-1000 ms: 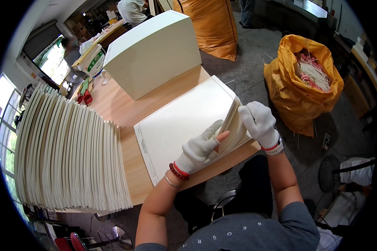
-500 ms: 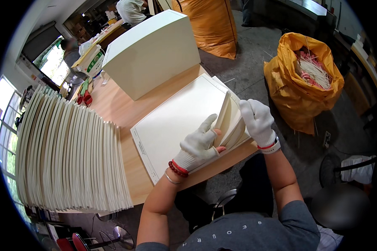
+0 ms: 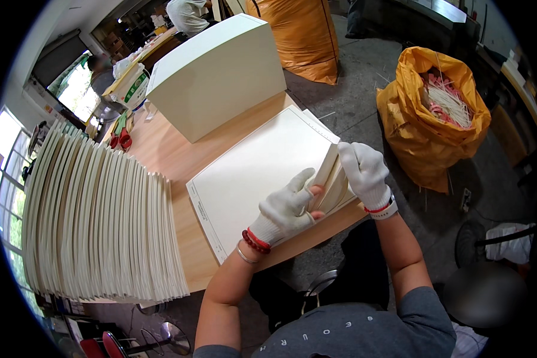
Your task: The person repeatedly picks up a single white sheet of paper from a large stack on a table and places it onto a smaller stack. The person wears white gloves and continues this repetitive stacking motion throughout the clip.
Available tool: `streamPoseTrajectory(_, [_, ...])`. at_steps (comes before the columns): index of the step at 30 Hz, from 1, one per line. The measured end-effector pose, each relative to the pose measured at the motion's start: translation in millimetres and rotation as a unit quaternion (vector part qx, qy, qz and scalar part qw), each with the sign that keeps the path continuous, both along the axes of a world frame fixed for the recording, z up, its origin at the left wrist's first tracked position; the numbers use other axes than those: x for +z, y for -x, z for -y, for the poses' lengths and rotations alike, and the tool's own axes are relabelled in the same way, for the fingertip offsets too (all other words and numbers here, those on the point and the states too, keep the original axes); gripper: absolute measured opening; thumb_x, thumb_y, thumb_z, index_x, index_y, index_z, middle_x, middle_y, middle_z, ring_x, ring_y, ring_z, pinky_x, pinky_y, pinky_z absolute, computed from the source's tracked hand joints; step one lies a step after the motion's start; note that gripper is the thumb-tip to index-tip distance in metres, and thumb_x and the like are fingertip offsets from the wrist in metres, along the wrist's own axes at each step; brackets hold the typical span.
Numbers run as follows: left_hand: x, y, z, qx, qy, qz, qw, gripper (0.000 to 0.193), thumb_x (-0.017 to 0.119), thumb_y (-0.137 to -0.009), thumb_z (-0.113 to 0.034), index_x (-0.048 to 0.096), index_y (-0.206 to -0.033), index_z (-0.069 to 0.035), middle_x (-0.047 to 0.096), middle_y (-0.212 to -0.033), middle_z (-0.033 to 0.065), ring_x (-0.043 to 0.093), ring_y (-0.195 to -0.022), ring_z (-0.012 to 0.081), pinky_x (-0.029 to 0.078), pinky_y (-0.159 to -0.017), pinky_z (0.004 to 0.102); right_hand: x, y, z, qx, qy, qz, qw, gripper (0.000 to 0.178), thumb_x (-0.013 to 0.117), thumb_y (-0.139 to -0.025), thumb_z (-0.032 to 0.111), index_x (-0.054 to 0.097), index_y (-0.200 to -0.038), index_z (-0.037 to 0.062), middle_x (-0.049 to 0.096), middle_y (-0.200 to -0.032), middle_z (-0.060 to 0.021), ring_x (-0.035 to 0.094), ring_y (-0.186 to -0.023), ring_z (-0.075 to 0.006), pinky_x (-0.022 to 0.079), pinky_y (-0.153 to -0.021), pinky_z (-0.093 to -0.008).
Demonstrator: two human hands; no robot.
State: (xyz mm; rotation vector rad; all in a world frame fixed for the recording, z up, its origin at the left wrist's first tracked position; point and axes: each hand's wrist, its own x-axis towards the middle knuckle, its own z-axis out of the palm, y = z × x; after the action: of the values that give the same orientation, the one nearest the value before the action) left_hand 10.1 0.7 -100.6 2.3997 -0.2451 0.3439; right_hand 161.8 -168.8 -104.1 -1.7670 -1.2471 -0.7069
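Observation:
A stack of large white sheets (image 3: 262, 161) lies on the wooden table in front of me, with a printed strip along its left border. At the stack's right side, a bent portion of paper (image 3: 334, 179) stands up in curved layers. My left hand (image 3: 286, 206), in a white glove with two bare fingertips showing, is closed on the near end of these layers. My right hand (image 3: 364, 173), gloved too, is closed in a fist-like pinch at their far right edge. What lies inside its fingers is hidden.
A long row of upright white sheets (image 3: 101, 221) fills the table's left side. Behind stands a tall white block of stacked sheets (image 3: 221, 83). An orange sack (image 3: 435, 137) full of paper strips is at the right on the floor, another orange sack (image 3: 301, 42) farther back. Red-handled scissors (image 3: 124, 140) lie far left.
My left hand has shifted slightly right, and my right hand a little left. The bent layers' far end now leans closer to the right hand.

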Motion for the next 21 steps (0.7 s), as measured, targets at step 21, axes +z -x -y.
streamPoseTrajectory(21, [-5,-2,-4,-0.031,0.002,0.013,0.999,0.057,0.076,-0.077,-0.005,0.057,-0.13,-0.013,0.049,-0.141,0.024,0.063,-0.115,0.033,0.055,-0.091,0.0322,-3,0,3,0.022,-0.008,-0.077,0.997,0.011,0.058,-0.093,0.005,0.063,-0.101,-0.0017,0.049,-0.065,-0.0076,0.053,-0.054,-0.0214,0.041,-0.047,-0.0334])
